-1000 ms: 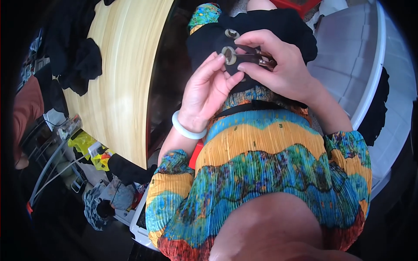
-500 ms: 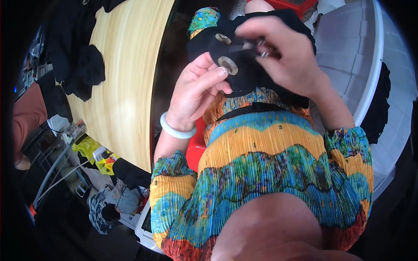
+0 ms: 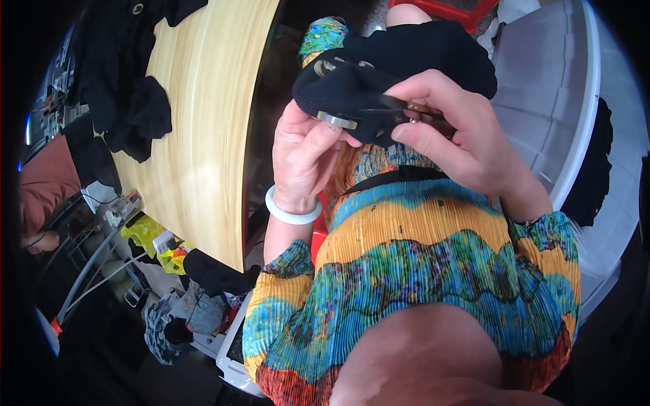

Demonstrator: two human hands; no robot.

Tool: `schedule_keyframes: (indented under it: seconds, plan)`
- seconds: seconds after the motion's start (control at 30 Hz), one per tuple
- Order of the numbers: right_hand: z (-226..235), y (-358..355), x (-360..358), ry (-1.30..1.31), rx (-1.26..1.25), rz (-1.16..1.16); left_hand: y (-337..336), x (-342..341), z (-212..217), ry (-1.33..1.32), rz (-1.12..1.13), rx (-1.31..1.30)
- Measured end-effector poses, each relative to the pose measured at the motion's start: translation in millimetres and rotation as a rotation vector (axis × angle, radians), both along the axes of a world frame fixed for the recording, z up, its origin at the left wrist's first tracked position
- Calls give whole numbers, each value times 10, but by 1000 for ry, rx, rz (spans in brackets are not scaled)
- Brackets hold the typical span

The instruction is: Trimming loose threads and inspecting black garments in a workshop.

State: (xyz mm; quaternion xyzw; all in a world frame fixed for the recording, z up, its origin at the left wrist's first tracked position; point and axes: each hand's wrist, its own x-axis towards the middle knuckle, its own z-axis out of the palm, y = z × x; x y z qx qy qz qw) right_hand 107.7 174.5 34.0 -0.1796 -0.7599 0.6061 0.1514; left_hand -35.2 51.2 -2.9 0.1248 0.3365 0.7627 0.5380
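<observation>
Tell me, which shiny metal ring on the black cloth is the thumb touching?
The lower metal ring: the left hand has its thumb on it. The upper ring near the cloth's top edge is untouched.

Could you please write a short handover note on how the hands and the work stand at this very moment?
Left hand: pinches the black fabric piece at a metal ring.
Right hand: closed on a small dark tool, fingers over the same fabric.
Fabric is held above the lap; a second ring sits near its top edge. More black cloth lies on the wooden table.
Done: rings appear fitted. Left: cannot tell.
</observation>
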Motion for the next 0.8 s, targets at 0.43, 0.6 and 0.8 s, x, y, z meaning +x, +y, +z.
schedule_keyframes:
  seconds: [0.43, 0.6, 0.8]
  plan:
    - [-7, 16, -22, 3, 100, 70, -30, 8, 3, 107, 5, 22]
    - [-10, 25, -9, -10, 107, 97, -32, 31, -11, 162, 39, -40]
    - [-80, 10, -10, 39, 154, 77, -43, 36, -3, 211, 50, -85]
